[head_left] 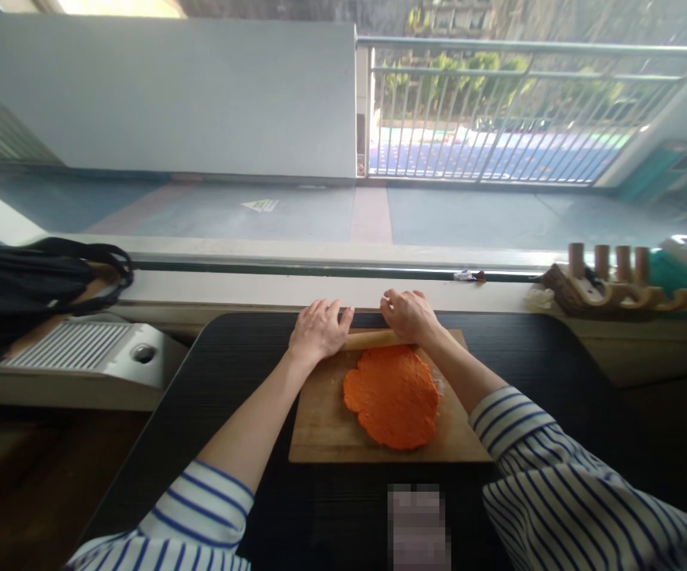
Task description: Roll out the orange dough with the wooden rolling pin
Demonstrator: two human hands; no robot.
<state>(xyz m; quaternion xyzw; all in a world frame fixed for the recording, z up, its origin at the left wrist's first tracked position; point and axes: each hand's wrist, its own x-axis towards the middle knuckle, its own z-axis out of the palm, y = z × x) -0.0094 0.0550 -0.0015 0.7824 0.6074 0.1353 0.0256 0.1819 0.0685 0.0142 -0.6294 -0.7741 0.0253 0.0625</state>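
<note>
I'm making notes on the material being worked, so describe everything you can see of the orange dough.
The dough is bright orange and spread into one flat, roughly round slab. Its outline is uneven, with a notched, lobed left side, and its surface looks matte, soft and slightly rough. It lies flat on the wooden board. The rolling pin lies along its far edge, apparently meeting it, though exact contact is hard to tell.

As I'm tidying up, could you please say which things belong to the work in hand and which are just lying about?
In use:
rolling pin
orange dough
wooden board
black table

Lying about:
black strapped item
small white-and-brown item
brown pegged stand
</note>
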